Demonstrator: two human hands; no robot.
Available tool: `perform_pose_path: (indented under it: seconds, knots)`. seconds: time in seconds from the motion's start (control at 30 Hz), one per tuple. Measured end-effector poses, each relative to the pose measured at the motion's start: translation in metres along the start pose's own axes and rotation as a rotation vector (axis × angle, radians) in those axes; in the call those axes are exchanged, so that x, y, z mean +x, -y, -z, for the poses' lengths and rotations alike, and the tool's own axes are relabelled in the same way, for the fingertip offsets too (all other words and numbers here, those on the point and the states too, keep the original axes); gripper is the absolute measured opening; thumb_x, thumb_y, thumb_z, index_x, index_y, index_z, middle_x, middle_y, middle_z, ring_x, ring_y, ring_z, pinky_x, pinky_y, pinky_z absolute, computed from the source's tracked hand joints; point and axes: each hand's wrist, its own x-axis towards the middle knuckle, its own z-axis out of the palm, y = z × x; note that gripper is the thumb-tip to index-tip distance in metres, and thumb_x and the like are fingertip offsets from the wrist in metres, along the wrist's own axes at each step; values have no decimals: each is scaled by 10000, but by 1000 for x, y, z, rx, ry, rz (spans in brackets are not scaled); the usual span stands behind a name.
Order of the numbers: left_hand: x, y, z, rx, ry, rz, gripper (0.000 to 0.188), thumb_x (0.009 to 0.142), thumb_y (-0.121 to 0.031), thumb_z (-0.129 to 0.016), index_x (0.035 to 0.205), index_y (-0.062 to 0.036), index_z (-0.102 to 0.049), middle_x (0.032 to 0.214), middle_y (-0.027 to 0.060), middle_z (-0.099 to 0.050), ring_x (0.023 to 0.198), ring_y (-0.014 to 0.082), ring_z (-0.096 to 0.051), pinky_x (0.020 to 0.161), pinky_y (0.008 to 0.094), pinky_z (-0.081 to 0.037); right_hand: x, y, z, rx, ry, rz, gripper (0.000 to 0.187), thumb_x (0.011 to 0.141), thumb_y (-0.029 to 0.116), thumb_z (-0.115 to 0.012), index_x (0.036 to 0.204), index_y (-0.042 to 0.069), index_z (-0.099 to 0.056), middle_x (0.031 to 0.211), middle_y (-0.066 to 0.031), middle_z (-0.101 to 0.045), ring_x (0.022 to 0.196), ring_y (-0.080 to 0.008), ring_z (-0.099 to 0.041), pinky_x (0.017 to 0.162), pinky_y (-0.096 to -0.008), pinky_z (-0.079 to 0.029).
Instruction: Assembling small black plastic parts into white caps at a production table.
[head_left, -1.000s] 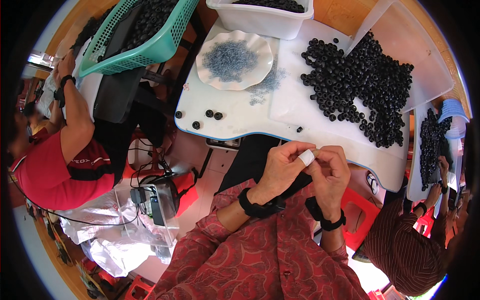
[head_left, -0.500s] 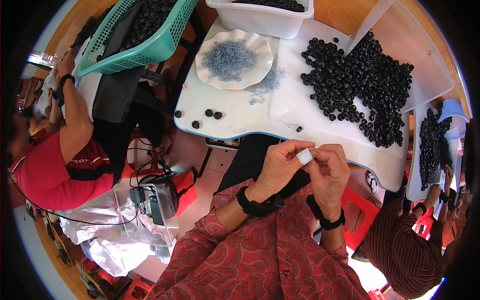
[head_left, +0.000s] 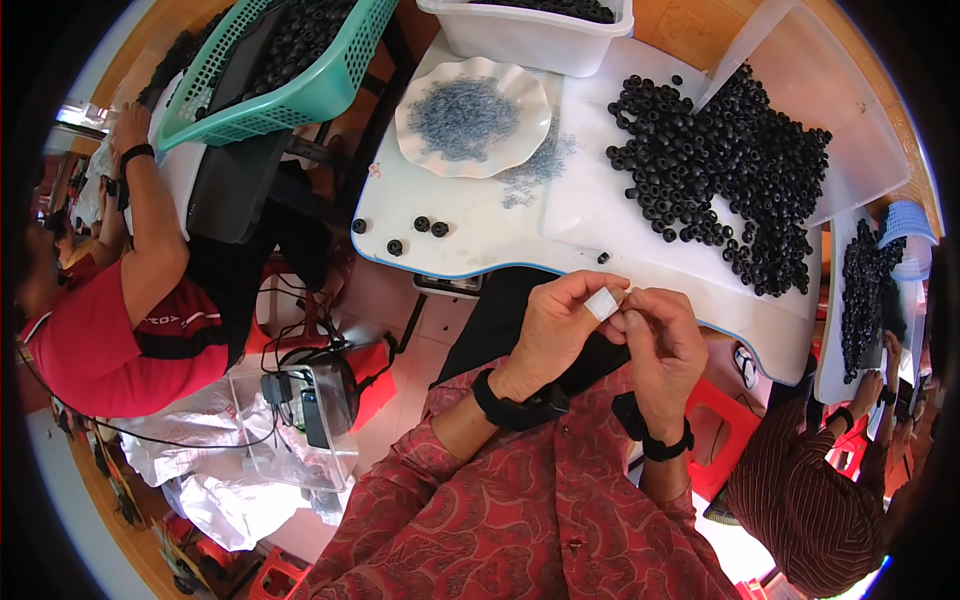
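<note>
My left hand [head_left: 553, 322] and my right hand [head_left: 668, 335] meet just off the table's near edge, thumbs and fingertips pinched together. Whatever they hold between them is too small and covered to make out. A piece of white tape [head_left: 601, 303] wraps the left thumb. Beyond the hands one small black piece [head_left: 603, 257] lies on the white table [head_left: 480, 240]. A large pile of black ring-shaped parts [head_left: 690, 170] spreads at the right. Small clear bluish pieces [head_left: 465, 117] fill a scalloped white plate [head_left: 412, 150], with more scattered beside it.
Several loose black parts [head_left: 422, 223] sit at the table's left. At the back stand a white tub [head_left: 540, 40] and a tilted clear bin [head_left: 850, 120]. A green basket [head_left: 270, 120] of black parts is at far left. People work on both sides, one in a red shirt [head_left: 120, 345].
My fingertips have shifted slightly; the left thumb with its tape has moved a little up and left. The right hand has edged right. The things on the table stay as they were.
</note>
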Motion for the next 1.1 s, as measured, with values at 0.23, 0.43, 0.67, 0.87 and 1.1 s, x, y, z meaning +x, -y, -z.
perform_pose_path:
  seconds: [0.23, 0.43, 0.67, 0.87, 1.1]
  knots:
    - [0, -12, 12, -322, 109, -2, 237, 977, -115, -575, 1145, 47, -621, 987, 148, -681, 762, 142, -651, 658, 267, -573, -8, -10, 6, -25, -72, -71, 123, 919, -40, -588, 1030, -26, -637, 1055, -67, -597, 943, -127, -601, 810, -252, -498]
    - [-1, -14, 16, -372, 154, 17, 228, 979, -123, -573, 1140, 31, -624, 998, 132, -675, 766, 134, -635, 694, 268, -555, -9, 6, -16, 201, 70, -108, 286, 974, 44, -547, 1248, -28, -513, 1074, -113, -591, 950, -136, -590, 799, -257, -499]
    - [-7, -18, 7, -264, 167, -23, 413, 905, -374, -689, 1007, 9, -572, 1023, 92, -606, 863, 117, -573, 778, 255, -522, 0, 12, -35, -204, 111, -219, 671, 854, 299, -753, 1306, -84, -438, 872, -38, -534, 753, -71, -490, 708, -227, -452]
    - [-5, -11, 9, -279, 104, -21, 391, 943, -349, -643, 1036, 21, -559, 1009, 92, -592, 884, 131, -576, 800, 257, -525, 0, -1, -44, -122, 57, -205, 645, 852, 305, -758, 1276, -82, -464, 897, -52, -540, 800, -98, -513, 735, -236, -465]
    - [-7, -13, 2, -303, 79, -62, 250, 970, -202, -597, 1075, 24, -583, 963, 55, -588, 854, 101, -563, 783, 224, -493, 1, 3, -48, -78, 37, -222, 593, 852, 293, -754, 1234, -69, -482, 940, -61, -545, 835, -105, -520, 741, -239, -463]
